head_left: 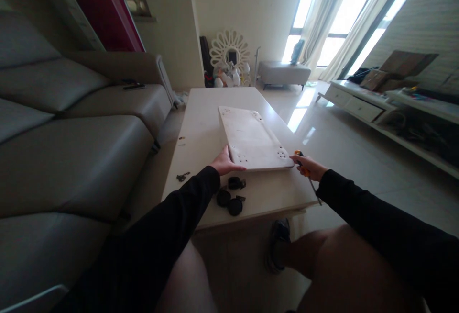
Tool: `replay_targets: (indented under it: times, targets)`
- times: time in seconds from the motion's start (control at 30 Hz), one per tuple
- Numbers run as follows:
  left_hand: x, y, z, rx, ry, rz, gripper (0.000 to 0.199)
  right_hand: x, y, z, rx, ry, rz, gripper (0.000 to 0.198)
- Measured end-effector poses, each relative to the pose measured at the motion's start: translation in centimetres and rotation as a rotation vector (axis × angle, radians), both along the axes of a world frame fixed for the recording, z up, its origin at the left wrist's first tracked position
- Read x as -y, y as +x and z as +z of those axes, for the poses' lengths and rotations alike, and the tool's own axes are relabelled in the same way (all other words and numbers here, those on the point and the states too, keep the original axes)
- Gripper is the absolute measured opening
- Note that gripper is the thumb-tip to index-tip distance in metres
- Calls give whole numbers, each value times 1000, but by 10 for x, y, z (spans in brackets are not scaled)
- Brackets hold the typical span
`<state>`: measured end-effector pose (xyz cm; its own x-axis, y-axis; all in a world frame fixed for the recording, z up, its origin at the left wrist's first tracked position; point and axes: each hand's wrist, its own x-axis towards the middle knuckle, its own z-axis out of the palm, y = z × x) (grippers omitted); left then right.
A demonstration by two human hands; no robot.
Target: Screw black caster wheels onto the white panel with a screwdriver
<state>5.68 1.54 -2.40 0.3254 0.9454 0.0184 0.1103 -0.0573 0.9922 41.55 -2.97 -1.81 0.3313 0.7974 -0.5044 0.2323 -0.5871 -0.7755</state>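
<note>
Gripping the white board [253, 136] at its two near corners, the hands hold it between them on the pale surface [201, 112], its length running away from the person. This grip probably keeps it from sliding while leaving its top, with small holes near the corners, uncovered. Three black wheels [235, 206] sit just in front of the near edge, and small dark bits [182, 177] lie off to the left, likely set there to be within reach yet out of the board's way.

The left hand [224, 161] cups the near left corner, thumb along the front edge, fingers at the side. The right hand [312, 167] is curled round a screwdriver [306, 172], its shaft slanting back toward the person; the fingertips seem to pinch the near right corner too, though the blur leaves that contact uncertain. Both forearms reach forward, angled inward.
</note>
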Motion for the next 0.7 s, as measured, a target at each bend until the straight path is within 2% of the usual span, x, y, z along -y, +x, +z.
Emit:
replay_targets:
  times: [0.13,0.2,0.27,0.37,0.5,0.6,0.7]
  targets:
    - [0,-10,4,11,-29,-13,130,-4,-6,2,55,-27,28,45]
    - [-1,-19,7,-29,-58,37,143,-9,-13,2,80,-35,32,45]
    - [-2,-31,10,-109,-60,108,145,-14,-23,2,96,-43,44,46]
    - [-4,-49,10,-215,4,228,123,-19,-42,4,98,-52,94,46]
    - [-10,-74,3,-218,42,459,87,-19,-77,7,80,-49,207,45]
    - [-16,-89,-6,-145,-13,634,75,-17,-108,7,72,-50,310,45]
    - [-23,-97,-13,-35,-131,726,66,-18,-140,4,71,-50,417,43]
